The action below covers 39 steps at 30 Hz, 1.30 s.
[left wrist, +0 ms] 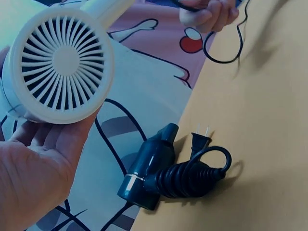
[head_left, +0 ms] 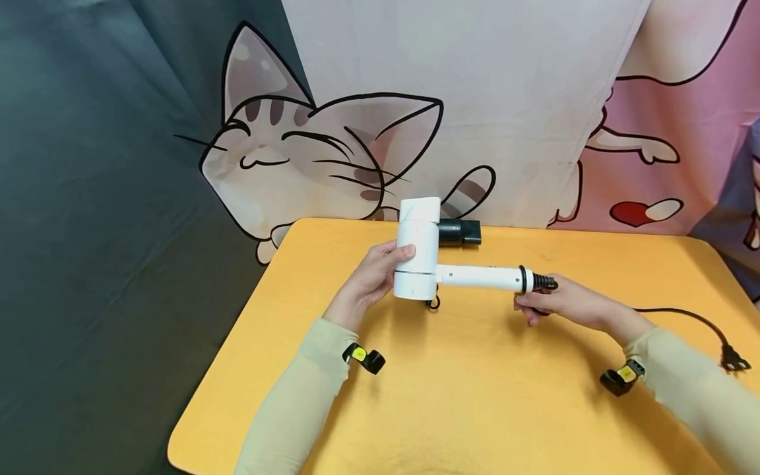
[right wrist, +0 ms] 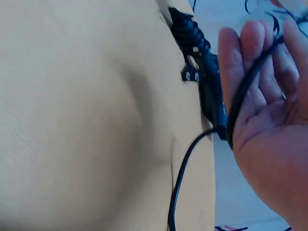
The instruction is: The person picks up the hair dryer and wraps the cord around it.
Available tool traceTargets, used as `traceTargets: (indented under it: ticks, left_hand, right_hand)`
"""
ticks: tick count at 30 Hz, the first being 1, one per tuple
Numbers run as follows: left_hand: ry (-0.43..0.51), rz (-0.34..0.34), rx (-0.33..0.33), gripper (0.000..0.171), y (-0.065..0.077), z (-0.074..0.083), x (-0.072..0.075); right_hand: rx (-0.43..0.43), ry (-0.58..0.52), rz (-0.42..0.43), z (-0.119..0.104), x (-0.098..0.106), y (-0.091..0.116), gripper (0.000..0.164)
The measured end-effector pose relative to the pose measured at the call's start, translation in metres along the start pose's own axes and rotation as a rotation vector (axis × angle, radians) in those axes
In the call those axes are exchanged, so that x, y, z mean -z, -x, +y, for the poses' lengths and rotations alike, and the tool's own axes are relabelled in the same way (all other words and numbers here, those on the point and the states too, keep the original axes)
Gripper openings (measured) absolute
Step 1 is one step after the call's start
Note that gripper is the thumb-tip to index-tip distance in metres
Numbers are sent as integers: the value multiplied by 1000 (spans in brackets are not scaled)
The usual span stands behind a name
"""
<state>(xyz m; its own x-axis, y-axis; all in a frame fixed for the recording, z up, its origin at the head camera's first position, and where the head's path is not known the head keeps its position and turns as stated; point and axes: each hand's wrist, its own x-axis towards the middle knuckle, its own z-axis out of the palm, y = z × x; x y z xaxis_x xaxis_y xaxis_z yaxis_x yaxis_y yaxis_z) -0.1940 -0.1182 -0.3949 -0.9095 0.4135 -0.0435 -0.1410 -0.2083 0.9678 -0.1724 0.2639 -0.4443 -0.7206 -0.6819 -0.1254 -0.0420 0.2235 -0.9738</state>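
A white hair dryer (head_left: 417,247) is held above the table, its handle stretched out to the right. My left hand (head_left: 373,274) grips the barrel from the left side, thumb on the front. In the left wrist view the dryer's round slotted grille (left wrist: 66,60) faces the camera. At the handle's end my right hand (head_left: 561,301) holds the black power cord (right wrist: 246,84), which crosses its palm and loosely curled fingers. The cord trails right to a two-prong plug (head_left: 734,359) on the table.
A black hair dryer (left wrist: 151,166) lies on the yellow table (head_left: 451,409) near the back edge, behind the white one. Its cord is coiled around the handle, with its plug (left wrist: 199,142) sticking out. A cat-printed cloth (head_left: 368,59) hangs behind the table.
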Motion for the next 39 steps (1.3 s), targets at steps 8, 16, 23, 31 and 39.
traceTargets:
  ticks: [8,16,23,31,39]
  left_hand:
    - [-66,-85,30,77,0,-3,2]
    - [-183,-125,58,69,-2,-6,3]
    - [-248,-114,84,57,-2,-8,5]
    - [-295,-84,110,45,-5,-10,3]
    - [-296,-27,104,46,-6,-10,2]
  right_hand:
    - [-29,82,-128,-11,23,-8,16]
    - [-78,279,-187,-36,28,-23,16]
    - [-170,467,-189,-76,23,-34,33]
    - [-247,581,-174,-99,14,-40,33]
    - [-274,652,-131,-107,11,-34,28]
